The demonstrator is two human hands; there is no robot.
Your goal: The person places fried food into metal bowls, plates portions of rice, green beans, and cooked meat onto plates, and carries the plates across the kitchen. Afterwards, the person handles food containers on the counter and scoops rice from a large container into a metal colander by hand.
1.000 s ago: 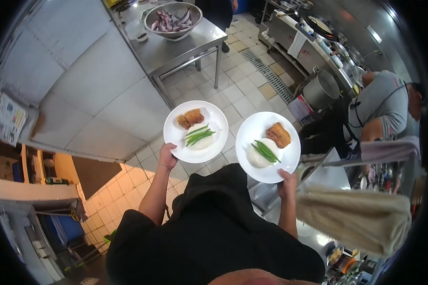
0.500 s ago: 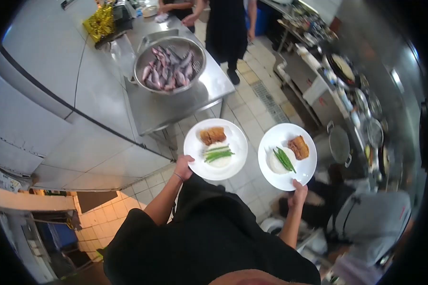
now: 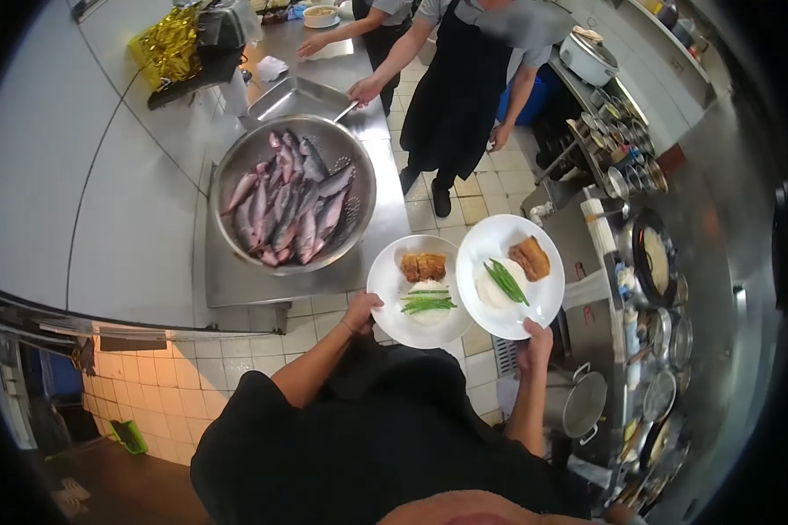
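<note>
Busy commercial kitchen, tiled floor (image 3: 477,210) underfoot and a steel table (image 3: 263,284) on the left with a big metal bowl of whole fish (image 3: 293,206) sitting on it. Person wearing the camera has a plate in each hand, both held out over the floor just right of that table. Left hand (image 3: 359,313) grips the near rim of the left plate (image 3: 392,311), fingers tucked under and thumb on top; that plate has a fried piece, a mound of rice and green beans laid across it. Right hand (image 3: 536,337) pinches the near edge of the right plate (image 3: 499,325) the same way, with the same food on it. The two plates overlap a little, right one sitting slightly over the left. Further ahead a person in a black apron (image 3: 455,96) stands by the far end of the table, one hand near a metal tray (image 3: 302,96). Stove line with pans runs down the right, and a steel pot (image 3: 573,404) sits low beside it.
</note>
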